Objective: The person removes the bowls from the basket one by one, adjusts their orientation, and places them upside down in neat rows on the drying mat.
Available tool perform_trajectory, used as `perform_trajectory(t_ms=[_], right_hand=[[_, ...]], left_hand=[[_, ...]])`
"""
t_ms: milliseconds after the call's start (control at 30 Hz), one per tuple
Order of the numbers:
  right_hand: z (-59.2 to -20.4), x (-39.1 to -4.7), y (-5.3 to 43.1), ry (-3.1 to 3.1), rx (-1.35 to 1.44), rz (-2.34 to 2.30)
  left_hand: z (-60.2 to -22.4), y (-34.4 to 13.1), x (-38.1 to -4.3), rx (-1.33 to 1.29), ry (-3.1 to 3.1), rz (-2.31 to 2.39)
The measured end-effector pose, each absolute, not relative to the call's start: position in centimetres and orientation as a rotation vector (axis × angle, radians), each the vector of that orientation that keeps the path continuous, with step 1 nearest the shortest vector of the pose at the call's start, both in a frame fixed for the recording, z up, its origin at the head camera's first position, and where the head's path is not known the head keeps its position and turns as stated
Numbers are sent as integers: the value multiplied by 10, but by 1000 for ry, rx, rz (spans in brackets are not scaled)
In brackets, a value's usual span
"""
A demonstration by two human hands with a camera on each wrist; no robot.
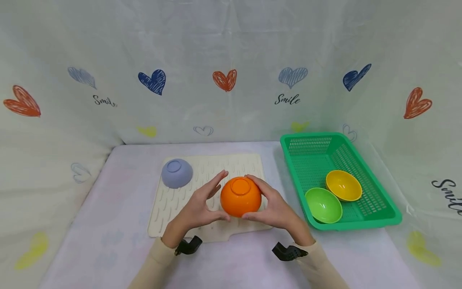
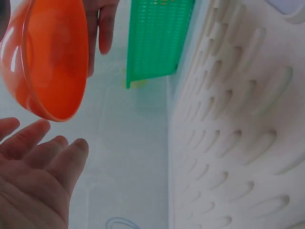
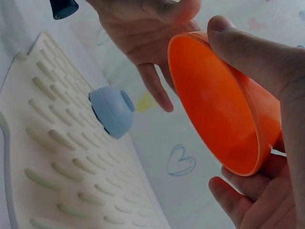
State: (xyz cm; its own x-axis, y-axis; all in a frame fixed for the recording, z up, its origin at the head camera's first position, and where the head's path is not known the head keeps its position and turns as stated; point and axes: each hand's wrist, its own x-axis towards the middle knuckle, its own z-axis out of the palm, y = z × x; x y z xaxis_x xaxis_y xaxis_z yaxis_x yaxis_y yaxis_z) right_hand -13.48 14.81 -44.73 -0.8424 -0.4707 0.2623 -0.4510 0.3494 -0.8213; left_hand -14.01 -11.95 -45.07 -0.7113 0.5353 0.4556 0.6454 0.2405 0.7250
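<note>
An orange bowl [image 1: 240, 200] is held bottom up above the cream drying mat [image 1: 213, 166]. My right hand [image 1: 277, 206] grips it from the right, thumb on the near side and fingers on the far side, as the right wrist view also shows. On the opposite side my left hand [image 1: 196, 206] has its fingers spread and slightly bent beside the bowl. A gap shows between those fingertips [image 2: 82, 145] and the bowl's rim in the left wrist view. A blue-grey bowl [image 1: 177, 174] rests upside down at the mat's far left corner.
To the right stands a green perforated basket [image 1: 361, 223]. Inside it a yellow bowl [image 1: 343, 185] and a light green bowl [image 1: 323, 205] lie with their openings up. A printed cloth [image 1: 252, 48] hangs behind the table and at both sides.
</note>
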Motion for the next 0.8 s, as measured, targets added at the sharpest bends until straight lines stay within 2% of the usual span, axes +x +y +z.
perform_trajectory(t_ms=[400, 800], right_hand=[[-444, -142, 138, 2569, -998, -1514], [-453, -157, 129, 2702, -1105, -1364]], left_hand=[[-456, -120, -148, -1149, -2299, -1368], [-465, -124, -159, -1014, -2289, -1317]])
